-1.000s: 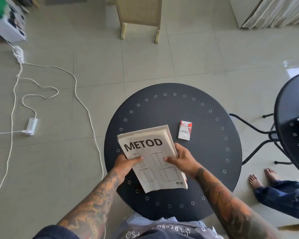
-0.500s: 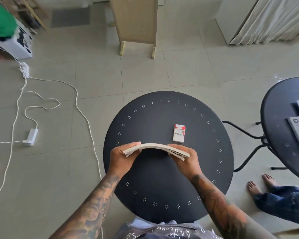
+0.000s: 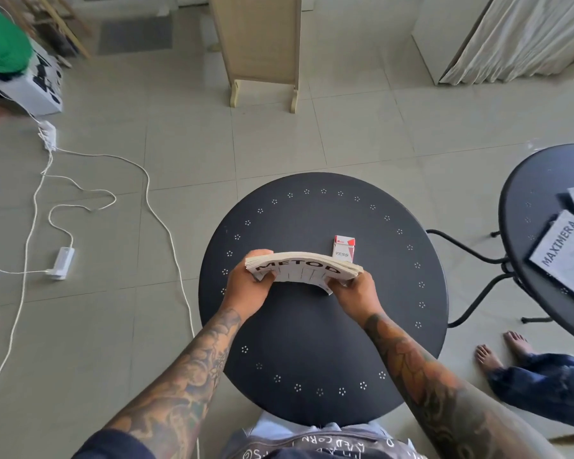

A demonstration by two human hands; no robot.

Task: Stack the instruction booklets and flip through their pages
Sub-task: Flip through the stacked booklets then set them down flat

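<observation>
A stack of white instruction booklets (image 3: 304, 270), its top cover printed METOD, hangs bowed upward above the round black table (image 3: 322, 342). My left hand (image 3: 246, 286) grips the stack's left end with the thumb over the top edge. My right hand (image 3: 353, 293) grips the right end, fingers under the pages. The near edge of the pages fans down between my hands. The stack is lifted off the tabletop.
A small red and white VESS pack (image 3: 344, 248) stands on the table just behind the stack. A second black table (image 3: 524, 226) at right carries more booklets, one marked MAXIMERA (image 3: 567, 260). Another person's bare feet (image 3: 501, 352) rest on the floor at right. White cables (image 3: 166, 226) trail at left.
The stack went from lying flat on the table to being lifted and bent between both hands. It now tilts toward me, showing the METOD cover again.
</observation>
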